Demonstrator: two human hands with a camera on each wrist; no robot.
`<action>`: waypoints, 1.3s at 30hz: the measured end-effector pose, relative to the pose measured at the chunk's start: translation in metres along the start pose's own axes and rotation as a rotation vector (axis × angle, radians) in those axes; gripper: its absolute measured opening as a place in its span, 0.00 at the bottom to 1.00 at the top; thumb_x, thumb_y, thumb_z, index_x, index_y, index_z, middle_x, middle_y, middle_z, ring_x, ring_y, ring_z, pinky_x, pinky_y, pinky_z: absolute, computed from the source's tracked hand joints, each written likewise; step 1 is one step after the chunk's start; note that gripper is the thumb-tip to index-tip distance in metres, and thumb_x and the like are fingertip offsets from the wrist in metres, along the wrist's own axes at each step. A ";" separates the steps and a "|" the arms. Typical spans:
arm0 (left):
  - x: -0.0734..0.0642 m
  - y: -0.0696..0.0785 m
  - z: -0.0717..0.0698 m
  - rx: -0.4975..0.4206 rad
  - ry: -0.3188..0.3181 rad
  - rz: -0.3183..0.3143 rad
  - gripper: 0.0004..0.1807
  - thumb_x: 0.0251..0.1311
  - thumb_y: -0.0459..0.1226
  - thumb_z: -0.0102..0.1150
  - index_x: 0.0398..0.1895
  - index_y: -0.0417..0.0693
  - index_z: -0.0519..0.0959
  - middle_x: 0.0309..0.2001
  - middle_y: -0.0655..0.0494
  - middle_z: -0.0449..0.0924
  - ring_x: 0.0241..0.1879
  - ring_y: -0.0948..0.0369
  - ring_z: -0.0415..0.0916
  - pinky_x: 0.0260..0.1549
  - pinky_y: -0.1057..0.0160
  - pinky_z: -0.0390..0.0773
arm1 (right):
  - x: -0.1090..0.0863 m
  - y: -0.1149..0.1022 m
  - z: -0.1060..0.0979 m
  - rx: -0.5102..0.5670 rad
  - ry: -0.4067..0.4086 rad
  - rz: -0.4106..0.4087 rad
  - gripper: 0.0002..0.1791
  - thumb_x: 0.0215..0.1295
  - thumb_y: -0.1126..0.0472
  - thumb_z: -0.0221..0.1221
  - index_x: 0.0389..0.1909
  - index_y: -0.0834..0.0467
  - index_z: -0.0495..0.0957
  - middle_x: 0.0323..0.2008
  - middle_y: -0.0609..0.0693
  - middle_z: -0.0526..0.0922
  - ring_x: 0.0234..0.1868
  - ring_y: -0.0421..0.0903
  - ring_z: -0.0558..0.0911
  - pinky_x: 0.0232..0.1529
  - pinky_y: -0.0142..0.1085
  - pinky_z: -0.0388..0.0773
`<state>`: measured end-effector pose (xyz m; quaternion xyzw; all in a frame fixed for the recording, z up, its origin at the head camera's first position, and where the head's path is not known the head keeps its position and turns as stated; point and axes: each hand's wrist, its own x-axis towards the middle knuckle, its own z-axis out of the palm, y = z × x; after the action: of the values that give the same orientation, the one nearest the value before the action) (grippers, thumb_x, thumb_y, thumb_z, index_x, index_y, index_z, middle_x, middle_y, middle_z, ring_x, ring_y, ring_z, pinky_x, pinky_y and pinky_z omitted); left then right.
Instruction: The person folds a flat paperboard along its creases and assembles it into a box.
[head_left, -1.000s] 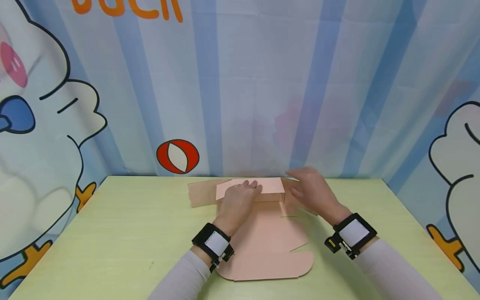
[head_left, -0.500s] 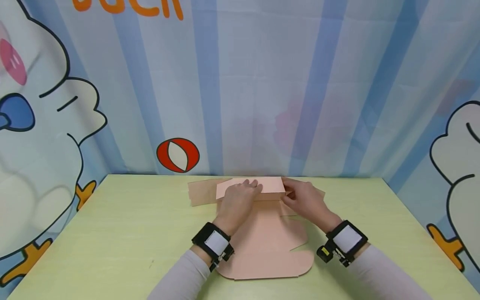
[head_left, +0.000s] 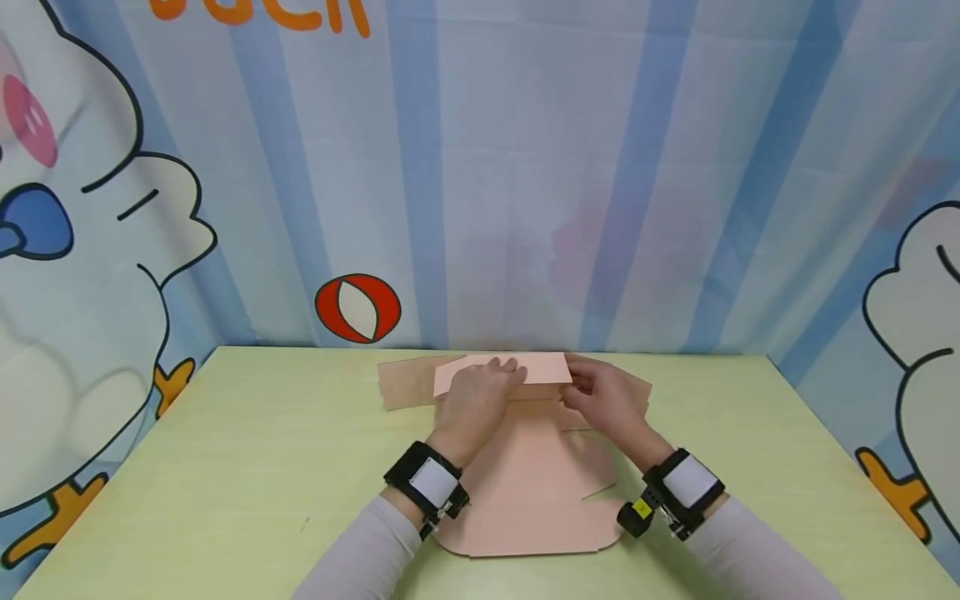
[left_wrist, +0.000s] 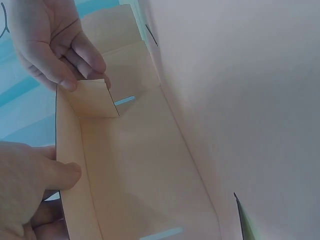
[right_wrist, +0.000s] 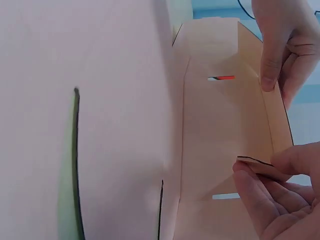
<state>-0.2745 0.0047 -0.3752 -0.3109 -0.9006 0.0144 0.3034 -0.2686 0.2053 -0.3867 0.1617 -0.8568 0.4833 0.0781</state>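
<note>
A pinkish-tan cardboard box blank lies on the table, its far panel folded up and over. My left hand grips that folded panel near its middle; in the left wrist view the thumb lies on the inner face with the fingers beyond the edge. At the panel's right end, my right hand pinches a small end flap between thumb and fingers. This flap stands bent inward in the left wrist view. A narrow slot shows in the cardboard below it.
Side wings of the cardboard stick out left and right of the folded part. The pale green table meets a striped blue cloth backdrop right behind the box blank. Slits cut the blank's right side.
My right hand has moved left from beside the cardboard's right end and now pinches the small end flap. The left hand keeps its hold in the same place.
</note>
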 end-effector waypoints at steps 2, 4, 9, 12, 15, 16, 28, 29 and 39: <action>0.000 0.000 0.000 -0.007 -0.002 -0.001 0.13 0.56 0.30 0.57 0.39 0.59 0.81 0.43 0.61 0.82 0.33 0.60 0.80 0.21 0.61 0.76 | 0.000 0.001 0.001 0.072 -0.004 0.033 0.19 0.61 0.70 0.54 0.55 0.64 0.72 0.48 0.63 0.78 0.42 0.58 0.81 0.35 0.34 0.79; 0.000 0.000 0.001 -0.012 -0.001 -0.001 0.14 0.56 0.30 0.57 0.39 0.59 0.81 0.43 0.61 0.82 0.33 0.60 0.80 0.21 0.61 0.76 | -0.001 0.000 0.001 0.121 -0.008 0.054 0.20 0.62 0.70 0.53 0.56 0.64 0.71 0.49 0.64 0.77 0.43 0.60 0.80 0.37 0.35 0.79; 0.001 0.000 0.001 -0.011 0.009 -0.002 0.13 0.56 0.31 0.56 0.38 0.59 0.82 0.43 0.61 0.82 0.31 0.60 0.80 0.20 0.61 0.76 | 0.000 0.000 0.004 0.218 -0.008 0.081 0.21 0.62 0.71 0.52 0.57 0.66 0.69 0.52 0.66 0.74 0.46 0.60 0.78 0.39 0.36 0.78; 0.001 -0.001 0.000 -0.011 0.013 -0.001 0.13 0.56 0.30 0.56 0.39 0.59 0.82 0.43 0.61 0.82 0.33 0.60 0.80 0.21 0.61 0.77 | 0.000 -0.001 0.006 0.259 0.007 0.096 0.22 0.62 0.71 0.52 0.59 0.66 0.67 0.53 0.67 0.72 0.48 0.60 0.78 0.40 0.37 0.78; 0.001 -0.001 -0.001 -0.013 0.012 0.000 0.14 0.56 0.30 0.56 0.39 0.59 0.82 0.42 0.61 0.82 0.33 0.60 0.80 0.21 0.61 0.77 | 0.000 -0.001 0.009 0.298 0.028 0.118 0.23 0.62 0.70 0.54 0.59 0.66 0.67 0.53 0.67 0.73 0.48 0.57 0.78 0.39 0.36 0.78; 0.001 -0.001 -0.001 -0.013 0.013 -0.001 0.14 0.55 0.30 0.56 0.39 0.58 0.82 0.42 0.61 0.82 0.32 0.60 0.80 0.21 0.61 0.77 | -0.001 -0.001 0.010 0.320 0.034 0.129 0.23 0.62 0.69 0.54 0.59 0.67 0.67 0.53 0.67 0.73 0.47 0.56 0.79 0.39 0.37 0.78; 0.001 0.000 -0.001 -0.043 0.012 -0.015 0.13 0.56 0.29 0.55 0.36 0.58 0.82 0.36 0.61 0.81 0.29 0.59 0.79 0.20 0.60 0.75 | -0.004 -0.003 0.016 0.778 0.042 0.285 0.25 0.65 0.72 0.48 0.63 0.68 0.59 0.60 0.67 0.65 0.50 0.49 0.78 0.49 0.39 0.72; 0.001 0.000 -0.001 -0.043 0.010 -0.015 0.13 0.56 0.29 0.55 0.36 0.58 0.82 0.36 0.61 0.81 0.29 0.59 0.79 0.20 0.60 0.76 | -0.004 -0.003 0.017 0.809 0.041 0.293 0.25 0.65 0.72 0.48 0.64 0.67 0.59 0.60 0.67 0.64 0.49 0.48 0.78 0.50 0.39 0.72; 0.001 0.000 0.000 -0.036 0.016 -0.016 0.12 0.55 0.29 0.55 0.35 0.57 0.82 0.36 0.61 0.82 0.28 0.59 0.78 0.20 0.61 0.75 | -0.005 -0.004 0.016 0.985 0.027 0.336 0.26 0.65 0.73 0.48 0.64 0.66 0.59 0.57 0.60 0.70 0.49 0.44 0.78 0.51 0.35 0.70</action>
<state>-0.2750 0.0057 -0.3743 -0.3093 -0.9007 -0.0066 0.3051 -0.2615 0.1905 -0.3930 0.0330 -0.5408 0.8372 -0.0749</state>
